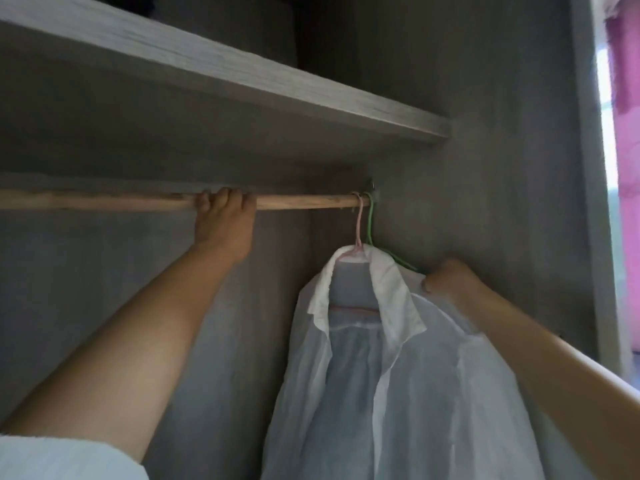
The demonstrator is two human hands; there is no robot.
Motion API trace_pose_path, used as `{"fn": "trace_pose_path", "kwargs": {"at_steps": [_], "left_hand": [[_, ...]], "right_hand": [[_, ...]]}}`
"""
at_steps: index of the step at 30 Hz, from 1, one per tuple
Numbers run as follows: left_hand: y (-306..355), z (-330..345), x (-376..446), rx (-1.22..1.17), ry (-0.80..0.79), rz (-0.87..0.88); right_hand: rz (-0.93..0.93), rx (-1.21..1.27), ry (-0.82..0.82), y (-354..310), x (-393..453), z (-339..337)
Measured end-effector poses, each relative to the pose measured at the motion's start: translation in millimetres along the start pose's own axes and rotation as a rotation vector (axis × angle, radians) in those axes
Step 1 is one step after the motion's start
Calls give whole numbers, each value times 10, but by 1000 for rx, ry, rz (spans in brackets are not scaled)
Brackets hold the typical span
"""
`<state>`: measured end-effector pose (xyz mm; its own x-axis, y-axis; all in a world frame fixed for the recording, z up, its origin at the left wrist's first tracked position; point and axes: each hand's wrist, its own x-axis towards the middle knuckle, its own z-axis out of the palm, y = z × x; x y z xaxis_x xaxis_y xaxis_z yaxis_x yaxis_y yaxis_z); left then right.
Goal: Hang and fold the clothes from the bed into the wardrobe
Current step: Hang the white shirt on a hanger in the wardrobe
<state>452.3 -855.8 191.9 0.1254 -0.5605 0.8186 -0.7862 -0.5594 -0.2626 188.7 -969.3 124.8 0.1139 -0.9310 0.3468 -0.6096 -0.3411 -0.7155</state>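
Observation:
A white sheer shirt (398, 358) hangs on a pink hanger (358, 223) from the wooden rail (104, 200) inside the grey wardrobe, at the rail's right end. Behind the pink hanger, a green hanger (371, 220) is hooked on the same rail. My left hand (223, 216) grips the rail from below, left of the hangers. My right hand (450, 277) is curled at the shirt's right shoulder, where the green hanger's arm ends; what exactly its fingers hold is hidden.
A pale wooden shelf (242, 77) runs above the rail. The wardrobe's right side wall (502, 168) stands close beside the shirt. A pink curtain (627, 133) and bright window show past the wardrobe edge. Rail space lies free on the left.

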Motion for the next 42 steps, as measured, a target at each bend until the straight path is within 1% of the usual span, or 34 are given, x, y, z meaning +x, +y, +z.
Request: {"fn": "trace_pose_path", "kwargs": {"at_steps": [3, 6, 9, 12, 15, 16, 18, 19, 21, 24, 25, 27, 28, 32, 33, 36, 39, 42], "left_hand": [[-43, 58, -36, -26, 141, 64], [-72, 72, -65, -32, 42, 51], [-77, 95, -95, -62, 31, 62], [-74, 14, -166, -73, -87, 82], [32, -83, -323, -245, -128, 131], [103, -98, -416, -297, -140, 170], [317, -102, -633, -369, -218, 241], [435, -87, -748, -400, -257, 271], [747, -79, -984, -476, -315, 360], [1229, -100, -1249, -640, -349, 451], [1347, -132, -1293, -670, -347, 477], [1710, -273, -1425, -734, -351, 525], [1887, -359, -1495, -774, -344, 548], [2626, -759, -1791, -900, -327, 652], [2879, -883, -1880, -924, -343, 695], [3579, -1225, -2122, -928, -391, 841], [4344, -1619, -2371, -944, -425, 926], [5099, -1846, -2560, -926, -496, 967]], "right_hand": [[9, -70, 13, 0, -23, 108], [-20, -188, -2, -46, -88, 186], [-61, -319, 31, -75, -162, 237], [-123, -456, 88, -62, -254, 283], [-202, -620, 178, -53, -442, 253], [-222, -659, 191, -44, -524, 232], [-265, -725, 184, 24, -691, 172], [-290, -744, 161, 59, -760, 128], [-279, -785, 110, 220, -929, 10], [-283, -786, 135, 530, -1136, -234], [-351, -773, 172, 608, -1204, -302], [-430, -789, 162, 909, -1441, -524], [-435, -782, 177, 1106, -1559, -649], [-210, -858, 139, 1864, -2016, -1206], [-126, -862, 129, 2064, -2128, -1389], [78, -799, 106, 2549, -2373, -1813], [217, -768, 99, 3039, -2578, -2298], [312, -750, 103, 3506, -2738, -2748]]}}
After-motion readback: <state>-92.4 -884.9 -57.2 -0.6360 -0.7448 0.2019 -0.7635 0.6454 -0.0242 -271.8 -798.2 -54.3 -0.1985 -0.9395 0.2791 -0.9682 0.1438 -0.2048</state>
